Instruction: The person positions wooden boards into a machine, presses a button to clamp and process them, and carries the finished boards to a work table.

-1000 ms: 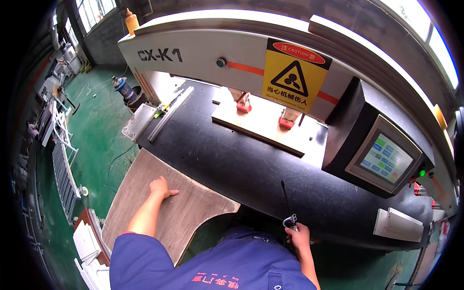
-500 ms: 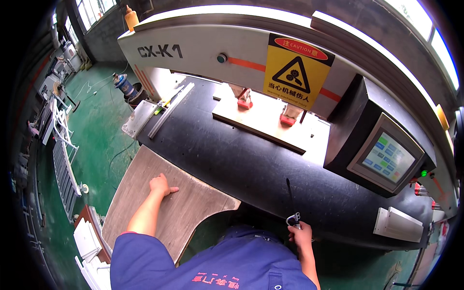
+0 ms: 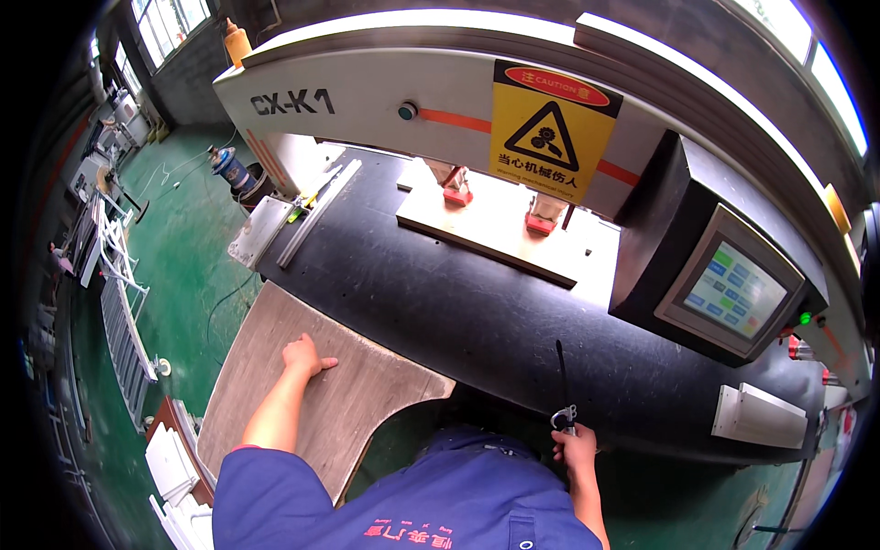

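Note:
My left hand (image 3: pixel 307 356) rests on a wood-grain board (image 3: pixel 351 368) with a curved cut-out, at the near left of the black worktable. Its thumb points to the right, apart from the other fingers, and nothing is in it. In my right hand (image 3: pixel 574 444) is an air blow gun (image 3: pixel 566 417), held low at the table's front edge. Its thin black nozzle points away over the dark tabletop (image 3: pixel 458 275). Part of the gun's handle is hidden by my fingers.
A machine beam (image 3: pixel 367 101) with a yellow warning sign (image 3: pixel 553 131) spans the table's back. Red-footed clamps (image 3: pixel 541 220) stand over a pale plate (image 3: pixel 486 243). A touch screen (image 3: pixel 736 286) is at right, near a white metal profile (image 3: pixel 761 414). White strips (image 3: pixel 319 215) lie at far left.
The view has shifted slightly, so the machine sits a little farther left. My left hand stays on the board, and my right hand still holds the blow gun near the table edge.

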